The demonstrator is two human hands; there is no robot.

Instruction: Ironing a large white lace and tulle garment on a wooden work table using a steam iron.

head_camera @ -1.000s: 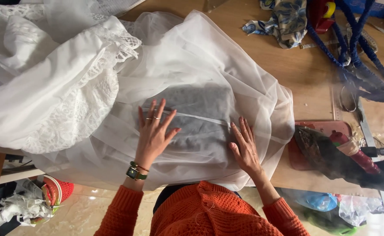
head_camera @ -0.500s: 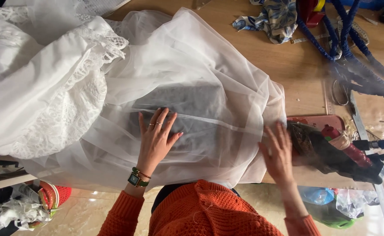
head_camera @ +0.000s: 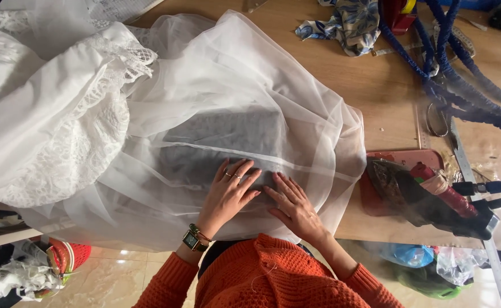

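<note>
- As both palms pressed flat on the sheer white tulle (head_camera: 244, 108), the left hand (head_camera: 227, 194) and the right hand (head_camera: 293, 205) lay side by side, fingers spread and gripping nothing.
- The tulle was draped over a dark grey padded block (head_camera: 227, 137) near the front edge of the wooden surface (head_camera: 376, 85), with its hem hanging over that edge towards the person in the orange sweater (head_camera: 262, 279).
- To the left, a heap of white lace fabric (head_camera: 62, 131) overlapped the tulle.
- To the right, a dark steam iron (head_camera: 427, 199) rested on a reddish mat (head_camera: 387, 165), apart from both hands; blue cords (head_camera: 461, 74) and a patterned cloth (head_camera: 347, 25) lay further back.
- Judged from the scene, smoothing this layer well meant sweeping outward from the centre with light, even pressure, so that folds ran off the padded block rather than bunching under the palms.
- The rings and the wristwatch (head_camera: 192, 239) on the left hand looked liable to snag so fine a mesh, so flat fingers seemed the safer contact.
</note>
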